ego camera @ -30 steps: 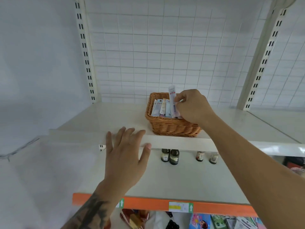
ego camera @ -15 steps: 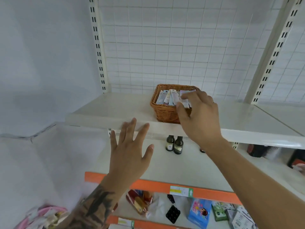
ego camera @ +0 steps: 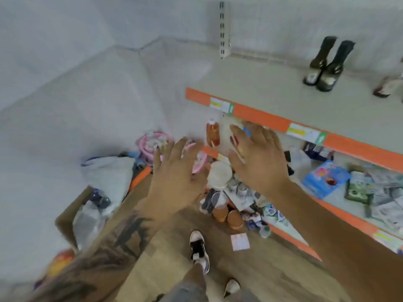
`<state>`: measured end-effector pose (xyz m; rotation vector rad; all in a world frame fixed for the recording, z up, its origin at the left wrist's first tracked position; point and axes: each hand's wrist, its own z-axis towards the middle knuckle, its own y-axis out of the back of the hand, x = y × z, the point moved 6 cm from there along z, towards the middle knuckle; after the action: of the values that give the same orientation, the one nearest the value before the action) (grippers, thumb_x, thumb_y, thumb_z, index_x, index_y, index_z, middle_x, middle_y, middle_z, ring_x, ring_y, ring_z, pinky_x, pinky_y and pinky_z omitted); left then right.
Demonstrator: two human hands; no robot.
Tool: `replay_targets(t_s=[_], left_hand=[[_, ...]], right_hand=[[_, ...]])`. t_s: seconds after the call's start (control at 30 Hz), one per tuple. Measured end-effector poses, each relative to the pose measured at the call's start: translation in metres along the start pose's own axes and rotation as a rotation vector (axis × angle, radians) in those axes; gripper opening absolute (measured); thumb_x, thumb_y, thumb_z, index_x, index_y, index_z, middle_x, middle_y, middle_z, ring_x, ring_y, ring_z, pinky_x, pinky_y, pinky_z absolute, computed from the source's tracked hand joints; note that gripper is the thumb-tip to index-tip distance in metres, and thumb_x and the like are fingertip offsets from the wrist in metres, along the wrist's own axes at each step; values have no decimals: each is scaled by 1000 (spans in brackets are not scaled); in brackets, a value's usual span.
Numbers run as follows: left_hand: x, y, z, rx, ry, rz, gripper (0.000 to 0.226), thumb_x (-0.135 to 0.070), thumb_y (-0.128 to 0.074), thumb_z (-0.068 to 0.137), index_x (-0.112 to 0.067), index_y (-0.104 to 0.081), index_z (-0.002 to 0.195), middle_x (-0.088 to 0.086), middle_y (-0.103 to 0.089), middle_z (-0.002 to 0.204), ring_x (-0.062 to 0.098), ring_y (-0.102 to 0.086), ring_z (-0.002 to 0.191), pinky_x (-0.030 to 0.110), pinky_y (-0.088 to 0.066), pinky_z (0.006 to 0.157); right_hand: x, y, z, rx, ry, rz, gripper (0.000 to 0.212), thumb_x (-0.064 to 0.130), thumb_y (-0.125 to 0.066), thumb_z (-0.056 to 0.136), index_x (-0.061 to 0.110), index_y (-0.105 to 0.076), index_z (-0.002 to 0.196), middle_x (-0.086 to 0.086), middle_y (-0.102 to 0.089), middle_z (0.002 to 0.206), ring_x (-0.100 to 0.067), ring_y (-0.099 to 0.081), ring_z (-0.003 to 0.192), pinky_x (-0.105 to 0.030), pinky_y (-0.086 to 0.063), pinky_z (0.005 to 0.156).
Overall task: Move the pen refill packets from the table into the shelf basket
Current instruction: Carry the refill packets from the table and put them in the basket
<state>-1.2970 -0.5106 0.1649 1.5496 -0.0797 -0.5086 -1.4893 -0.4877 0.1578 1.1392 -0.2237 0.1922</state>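
Pen refill packets, basket, tabletop: none in view. Left hand [ego camera: 176, 171] and right hand [ego camera: 260, 159], fingers spread, empty, over floor clutter at 12 o'clock. Judged between loads; next: find tabletop, grip another packet.

Left hand [ego camera: 176, 171], right hand [ego camera: 259, 158] — both empty, fingers spread

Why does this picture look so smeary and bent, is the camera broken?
Head view: the whole frame is soft with motion blur, worst on the left hand and right hand, whose fingertips smear; the wide lens bends the orange shelf edge into a slant; lighting is flat and even, with no hard shadows or glare; the two dark bottles on the shelf are stretched and fuzzy.
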Motion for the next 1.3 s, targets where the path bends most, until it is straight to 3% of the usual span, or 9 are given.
replay_targets(t_s=[0.27,0.43,0.6,0.77,1.0,1.1,1.3], left_hand=[[84,-49,-120,142,248,30,61,-59,-45,100,-41,-33,157,0,-32,166,29,-21,156,63,-11,123],[124,-42,-192,71,385,-46,63,-67,-35,94,-42,-42,151,-2,-43,160,26,-29,153,60,-22,122],[193,-22,-294,21,556,-78,61,-70,-30,95,-44,-40,149,-6,-42,159,24,-31,152,58,-24,121],[274,18,-419,-102,720,-185,53,-61,-43,101,-41,-42,150,-4,-44,158,24,-36,149,57,-27,120],[383,51,-582,-223,934,-186,55,-63,-41,99,-40,-42,150,-2,-43,158,22,-32,151,58,-22,122],[412,49,-639,-202,1023,-207,59,-67,-33,95,-42,-40,149,-3,-46,155,22,-35,148,60,-26,120],[453,44,-725,-189,1175,-259,54,-60,-40,102,-41,-36,153,3,-34,164,24,-25,154,56,-15,124]], right_hand=[[83,-71,-83,447,89,219,62,59,-44,98,23,-49,148,-7,-51,151,-33,-49,138,-54,-44,110],[153,-82,-113,530,182,233,60,57,-50,102,24,-47,151,-2,-47,155,-31,-46,139,-48,-42,111],[271,-98,-160,648,343,256,60,58,-47,103,28,-41,154,-2,-45,157,-27,-44,142,-46,-41,113],[408,-116,-211,731,484,263,64,63,-44,100,28,-44,152,1,-51,153,-22,-47,141,-45,-40,115],[572,-111,-282,751,657,266,60,56,-51,102,25,-44,154,1,-50,155,-21,-47,142,-44,-41,114],[619,-121,-323,810,716,259,59,55,-52,102,27,-43,153,3,-50,153,-18,-49,139,-40,-40,113],[689,-141,-383,909,846,204,62,58,-51,101,28,-42,154,3,-48,156,-19,-44,143,-41,-37,118]])
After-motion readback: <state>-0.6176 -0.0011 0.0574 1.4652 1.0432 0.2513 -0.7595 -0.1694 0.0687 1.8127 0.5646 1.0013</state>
